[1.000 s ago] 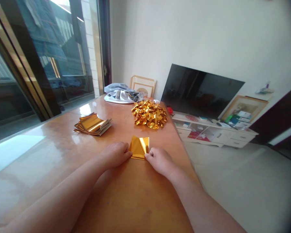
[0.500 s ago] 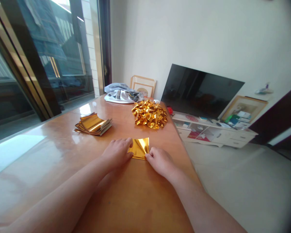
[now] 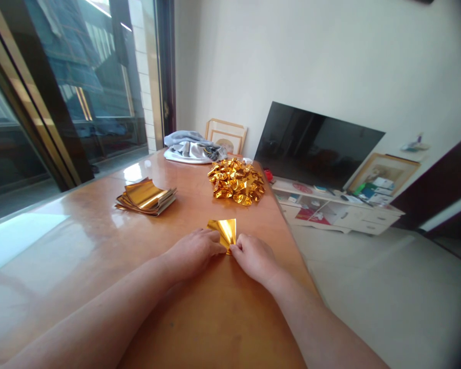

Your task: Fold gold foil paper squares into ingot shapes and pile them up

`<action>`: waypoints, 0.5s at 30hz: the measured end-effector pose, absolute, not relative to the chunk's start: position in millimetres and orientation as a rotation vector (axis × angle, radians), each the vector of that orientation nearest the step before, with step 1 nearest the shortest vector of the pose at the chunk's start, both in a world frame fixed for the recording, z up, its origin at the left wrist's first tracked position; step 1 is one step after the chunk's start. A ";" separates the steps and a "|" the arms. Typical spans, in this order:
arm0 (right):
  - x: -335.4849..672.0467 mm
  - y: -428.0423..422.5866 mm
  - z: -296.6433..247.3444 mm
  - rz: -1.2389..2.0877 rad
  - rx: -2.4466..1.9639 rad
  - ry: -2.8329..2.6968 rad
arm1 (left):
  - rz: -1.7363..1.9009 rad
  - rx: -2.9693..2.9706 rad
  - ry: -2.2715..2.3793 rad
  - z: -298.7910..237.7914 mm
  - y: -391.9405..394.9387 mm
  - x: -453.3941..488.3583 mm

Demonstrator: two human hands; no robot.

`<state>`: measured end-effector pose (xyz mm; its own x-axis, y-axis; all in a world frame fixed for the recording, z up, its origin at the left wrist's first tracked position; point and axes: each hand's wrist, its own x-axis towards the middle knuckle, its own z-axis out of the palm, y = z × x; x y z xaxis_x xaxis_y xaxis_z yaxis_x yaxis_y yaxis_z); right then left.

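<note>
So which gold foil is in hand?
The fan-shaped piece, its near edge gathered between left hand and right hand; the loose stack and crinkled pile lie farther off.

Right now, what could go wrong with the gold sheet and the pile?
1. The gold sheet might crease unevenly or tear where its near edge narrows between the left hand and right hand.
2. The pile of gold pieces sits close to the right edge of the table; a bump could drop some.

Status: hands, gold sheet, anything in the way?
Left hand on gold sheet, right hand pinching its near edge. Sheet gathered near, flared far. Foil pile beyond, not touching.
</note>
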<state>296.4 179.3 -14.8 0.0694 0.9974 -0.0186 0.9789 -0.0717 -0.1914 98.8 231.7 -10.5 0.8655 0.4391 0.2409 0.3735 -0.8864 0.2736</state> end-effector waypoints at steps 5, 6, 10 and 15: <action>298.8 177.8 -11.1 0.268 -2.200 -2.035 | 0.332 2.834 0.655 -5.4 230.0 97.5; 301.0 177.2 -9.5 0.282 -2.208 -2.027 | 0.312 2.836 0.675 -4.4 229.6 97.5; 309.3 172.6 -0.4 0.281 -2.247 -1.990 | 0.236 2.841 0.752 -1.8 228.4 97.8; 300.4 158.4 10.2 0.258 -2.049 -2.178 | 0.205 2.882 0.745 -2.1 229.3 97.4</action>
